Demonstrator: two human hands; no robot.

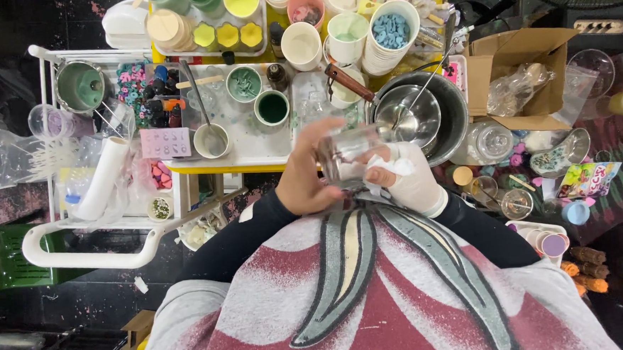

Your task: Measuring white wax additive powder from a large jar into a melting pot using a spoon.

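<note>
So from my feed, both hands are up in front of the chest holding a small clear glass jar [346,152], just below the edge of the yellow-rimmed tray [253,146]. Left hand [311,171] is bare and wrapped around its left end; right hand [407,177], in a white glove, grips the other end. The jar lies on its side, long axis roughly left-right, tilted up a bit toward the steel bowl [450,111]. Too blurry to tell which end is the mouth.

We see a small clear glass jar [344,152], blurred, lying tipped on its side at the near edge of the crowded table, centre of the scene, above a patterned lap.
</note>
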